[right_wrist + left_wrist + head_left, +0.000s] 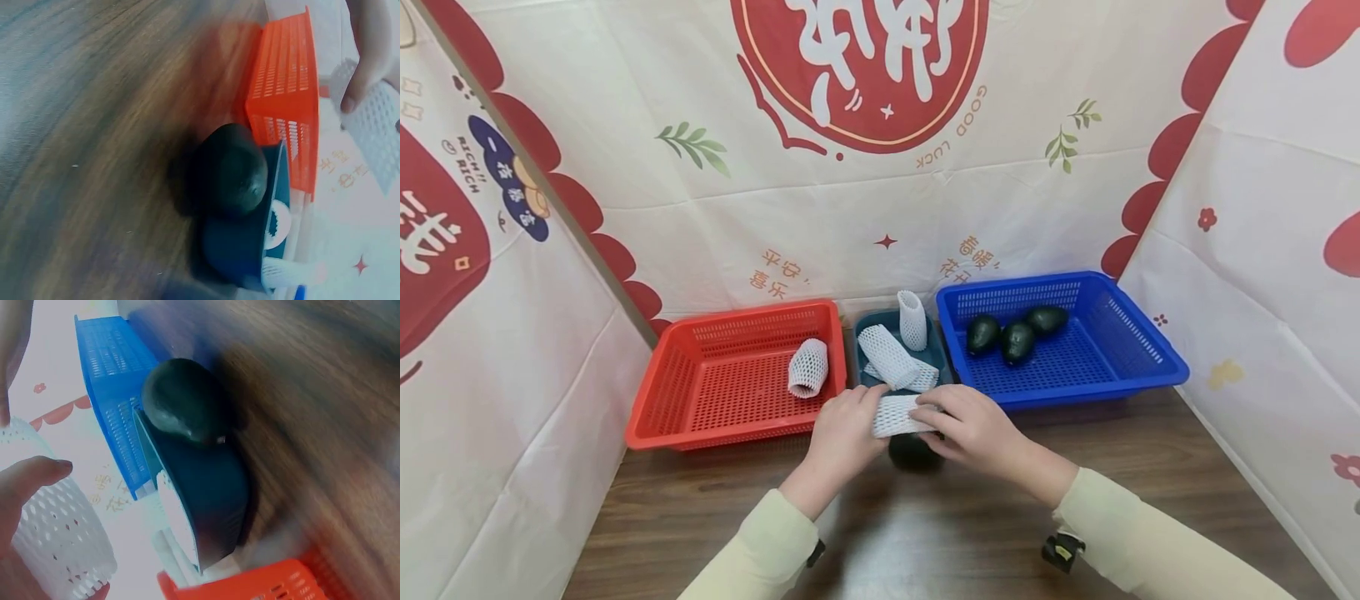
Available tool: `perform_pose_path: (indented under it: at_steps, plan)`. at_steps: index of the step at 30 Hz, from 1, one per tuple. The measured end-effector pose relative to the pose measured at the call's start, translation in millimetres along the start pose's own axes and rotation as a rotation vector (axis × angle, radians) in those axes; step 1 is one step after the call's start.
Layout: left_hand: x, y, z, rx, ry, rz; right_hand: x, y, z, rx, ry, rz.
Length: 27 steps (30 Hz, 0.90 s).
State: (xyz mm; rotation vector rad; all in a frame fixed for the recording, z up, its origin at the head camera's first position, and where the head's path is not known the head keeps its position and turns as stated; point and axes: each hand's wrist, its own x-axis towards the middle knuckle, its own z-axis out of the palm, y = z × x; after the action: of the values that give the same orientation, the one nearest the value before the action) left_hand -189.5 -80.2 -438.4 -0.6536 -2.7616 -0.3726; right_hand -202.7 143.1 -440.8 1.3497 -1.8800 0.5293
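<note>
A white foam mesh sleeve (893, 416) is stretched between both hands, above the wooden table. My left hand (847, 427) grips its left end; in the left wrist view the thumb (40, 472) lies across the mesh. At the other end, the curled fingers of my right hand (973, 427) hold the sleeve. Just below, a dark green avocado (914, 454) lies on the table against the front of a teal basket (234, 250), partly hidden by the hands in the head view. More foam sleeves (889, 357) are in that basket, one of them standing upright.
To the left stands a red basket (651, 392) with one rounded, sleeve-covered item (808, 367) inside. A blue basket (1075, 387) on the right holds several bare avocados (1018, 342). Printed cloth walls (850, 225) enclose the table at the back and sides.
</note>
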Motion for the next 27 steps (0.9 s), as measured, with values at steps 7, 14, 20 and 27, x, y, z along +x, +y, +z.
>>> perform_pose_path:
  at_steps: [7, 14, 20, 27]
  plan:
    - [-10.6, -12.6, -3.1, 0.015, 0.066, -0.024, -22.2, -2.3, 1.0, 0.001, -0.129, 0.427]
    - [-17.4, -18.7, -4.8, 0.018, 0.126, -0.031, -40.5, -6.3, 18.8, 0.047, -0.387, 0.837]
    - [-22.0, -20.6, -7.1, 0.008, 0.188, -0.035, -52.1, -8.2, 35.4, 0.079, -0.525, 1.108]
    - [-26.9, -24.4, -6.9, -0.005, 0.240, -0.017, -59.2, -5.5, 52.2, 0.197, -0.525, 1.232]
